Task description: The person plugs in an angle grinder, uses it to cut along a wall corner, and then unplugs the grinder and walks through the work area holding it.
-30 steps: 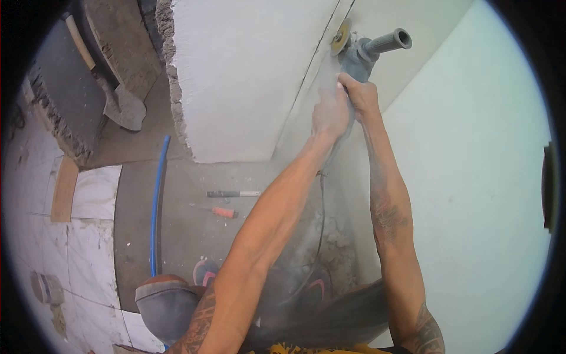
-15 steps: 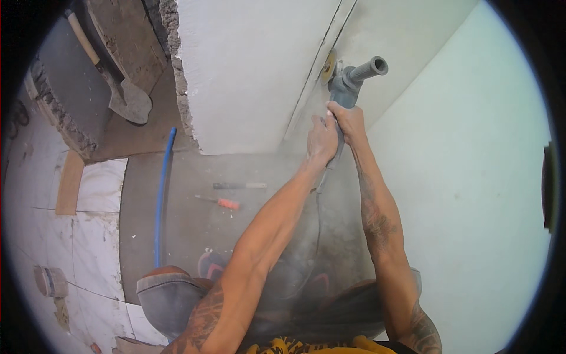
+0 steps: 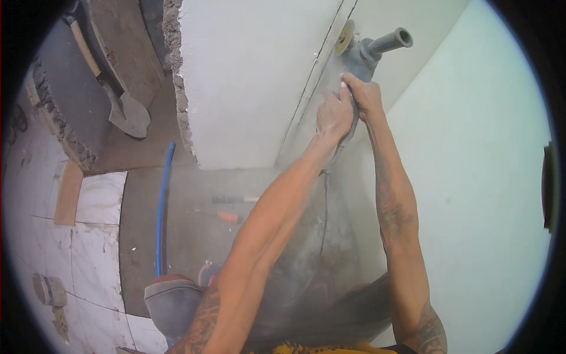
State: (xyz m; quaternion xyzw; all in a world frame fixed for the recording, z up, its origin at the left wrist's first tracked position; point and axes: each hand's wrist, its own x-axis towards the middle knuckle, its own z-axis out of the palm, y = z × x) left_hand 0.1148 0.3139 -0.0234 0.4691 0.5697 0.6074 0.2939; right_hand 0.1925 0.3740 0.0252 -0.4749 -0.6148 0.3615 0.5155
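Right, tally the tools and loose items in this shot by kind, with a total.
Angle grinder, gripped by the left hand and the right hand: 1
Shovel: 1
Blue pipe: 1
Small tools on the floor, one dark, one orange-handled: 2
Wooden board: 1
Total: 6

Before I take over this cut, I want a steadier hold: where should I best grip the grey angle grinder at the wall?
Probably keep one hand on the angle grinder body, where the left hand and right hand both clasp it now. Bring the other from the right onto the ribbed side handle, which sticks out free, away from the disc.
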